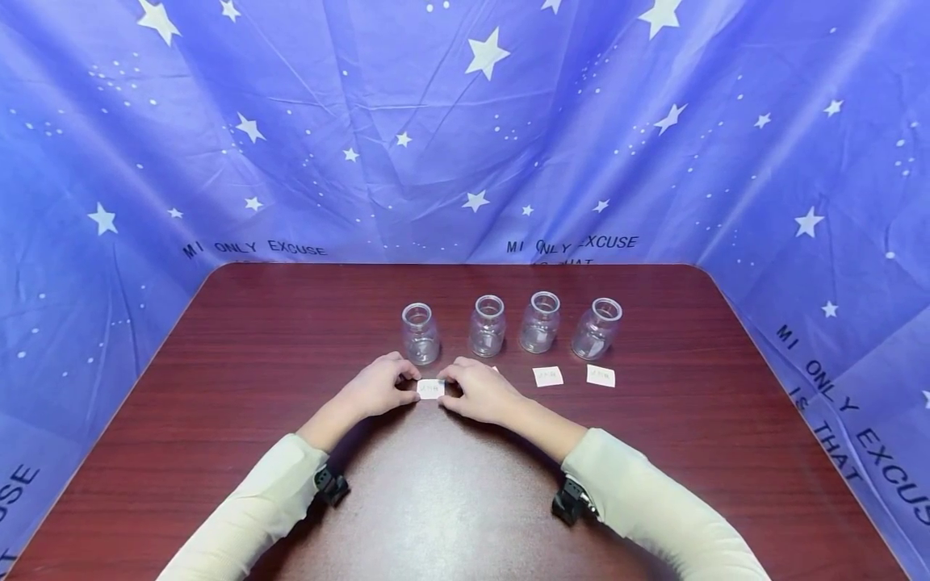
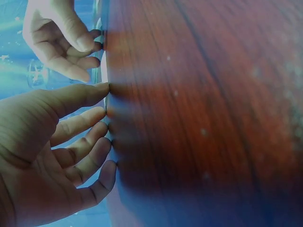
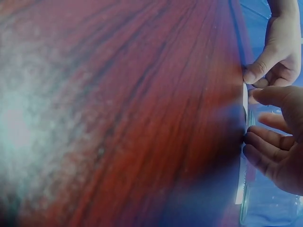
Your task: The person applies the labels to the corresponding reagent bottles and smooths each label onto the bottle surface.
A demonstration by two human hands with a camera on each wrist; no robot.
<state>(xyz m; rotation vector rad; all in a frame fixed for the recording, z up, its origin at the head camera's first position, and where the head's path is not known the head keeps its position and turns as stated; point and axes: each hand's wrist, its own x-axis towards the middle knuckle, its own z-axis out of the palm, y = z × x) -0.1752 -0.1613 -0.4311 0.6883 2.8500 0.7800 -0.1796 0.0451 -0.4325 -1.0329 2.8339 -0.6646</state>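
Observation:
A small white paper card (image 1: 430, 389) with faint writing lies on the table between both hands. At its left end my left hand (image 1: 378, 386) touches the corners with thumb and forefinger spread apart. My right hand (image 1: 481, 390) does likewise at the right end. In the left wrist view the left fingers (image 2: 110, 146) are loosely bent, their tips resting at the tabletop. The right wrist view shows the right fingers (image 3: 265, 144) relaxed and spread beside the card's edge. Just behind the card stands a clear glass jar (image 1: 421, 339).
More glass jars stand in a row to the right: one jar (image 1: 488, 331) behind the right hand, another jar (image 1: 540, 327) and a last jar (image 1: 596, 332). Before them lie white cards (image 1: 548, 376) (image 1: 601, 376); one more is mostly hidden by the right hand. A starry blue cloth (image 1: 436, 177) surrounds the dark red table (image 1: 276, 339).

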